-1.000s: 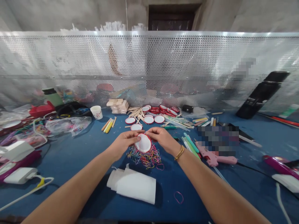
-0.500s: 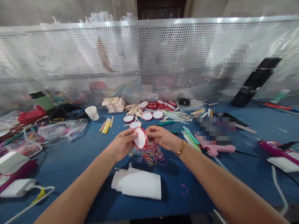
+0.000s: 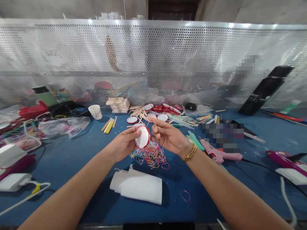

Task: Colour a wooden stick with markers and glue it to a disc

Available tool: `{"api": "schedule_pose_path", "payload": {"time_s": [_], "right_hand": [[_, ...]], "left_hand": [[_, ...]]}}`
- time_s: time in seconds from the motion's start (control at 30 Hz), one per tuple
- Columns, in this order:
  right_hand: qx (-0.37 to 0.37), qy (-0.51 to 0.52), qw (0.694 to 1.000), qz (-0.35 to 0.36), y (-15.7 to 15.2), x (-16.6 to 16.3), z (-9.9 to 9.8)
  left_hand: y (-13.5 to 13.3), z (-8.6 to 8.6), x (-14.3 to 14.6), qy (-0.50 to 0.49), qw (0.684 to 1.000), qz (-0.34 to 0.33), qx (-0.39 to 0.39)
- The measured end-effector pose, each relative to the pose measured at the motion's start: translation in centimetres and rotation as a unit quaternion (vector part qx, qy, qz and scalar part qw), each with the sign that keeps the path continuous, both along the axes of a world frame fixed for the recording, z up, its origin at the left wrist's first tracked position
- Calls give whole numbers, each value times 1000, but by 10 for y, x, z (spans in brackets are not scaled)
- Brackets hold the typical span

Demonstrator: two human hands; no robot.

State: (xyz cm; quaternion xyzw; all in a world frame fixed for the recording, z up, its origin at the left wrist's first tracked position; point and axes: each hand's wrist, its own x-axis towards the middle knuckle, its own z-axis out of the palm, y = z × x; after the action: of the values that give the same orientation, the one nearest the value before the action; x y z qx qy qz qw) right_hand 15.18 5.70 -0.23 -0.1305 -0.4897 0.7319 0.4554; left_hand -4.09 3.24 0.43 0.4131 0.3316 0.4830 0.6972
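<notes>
My left hand (image 3: pixel 123 143) is closed on a round white lid with a red rim (image 3: pixel 143 137), its thumb across the white face. Just right of the lid is my right hand (image 3: pixel 169 135), its forefinger stretched out above the lid and the other fingers partly curled; I see no clear object in it. A gold chain bracelet (image 3: pixel 190 152) circles the right wrist. Below the hands lies a heap of coloured rubber bands (image 3: pixel 151 155). Nearer to me is a folded white cloth (image 3: pixel 141 187), and a single pink rubber band (image 3: pixel 185 195) lies to its right.
Behind the hands are more red-rimmed lids (image 3: pixel 162 118), wooden sticks (image 3: pixel 138 112) and a paper cup (image 3: pixel 95 112). To the right lie a pink glue gun (image 3: pixel 222 155) with a black cord and a tilted black bottle (image 3: pixel 265 91). A perforated metal panel (image 3: pixel 192 64) closes off the back.
My right hand has come off the lid's edge, with its forefinger lifted and stretched out. The left hand keeps hold of the lid, which is turned slightly. The view has shifted a little.
</notes>
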Motion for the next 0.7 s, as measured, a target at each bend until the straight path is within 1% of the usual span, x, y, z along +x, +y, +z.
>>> {"api": "schedule_pose_path", "payload": {"time_s": [0.03, 0.1, 0.17, 0.23, 0.3, 0.33, 0.4, 0.47, 0.5, 0.53, 0.6, 0.7], "right_hand": [[6, -15, 1000, -13, 1, -2, -3], [32, -47, 996, -63, 6, -3, -9], [89, -85, 983, -134, 13, 1, -12], [170, -139, 956, -193, 18, 7, -12], [273, -210, 910, -233, 20, 12, -11], [323, -252, 877, -250, 19, 12, -11], [406, -340, 800, -282, 15, 10, -13], [460, -411, 726, -303, 10, 4, -17], [477, -434, 699, -309, 8, 1, -19], [489, -449, 680, -312, 6, -1, -21], [503, -464, 658, -314, 3, -5, -23], [503, -470, 654, -314, 1, -7, -25]], "left_hand": [[1, -2, 1, 19, 1000, 11, 6], [3, -6, 1, 72, 996, 51, 15], [7, -10, 0, 132, 984, 114, 22], [11, -13, -2, 175, 970, 168, 23], [14, -14, -3, 196, 960, 200, 22], [14, -15, -3, 203, 956, 209, 23], [14, -14, -2, 221, 949, 222, 34], [13, -14, 0, 245, 941, 227, 56], [12, -13, 1, 257, 937, 226, 70], [11, -13, 3, 267, 934, 222, 83], [9, -13, 5, 281, 932, 206, 101], [7, -12, 8, 286, 936, 175, 109]]}}
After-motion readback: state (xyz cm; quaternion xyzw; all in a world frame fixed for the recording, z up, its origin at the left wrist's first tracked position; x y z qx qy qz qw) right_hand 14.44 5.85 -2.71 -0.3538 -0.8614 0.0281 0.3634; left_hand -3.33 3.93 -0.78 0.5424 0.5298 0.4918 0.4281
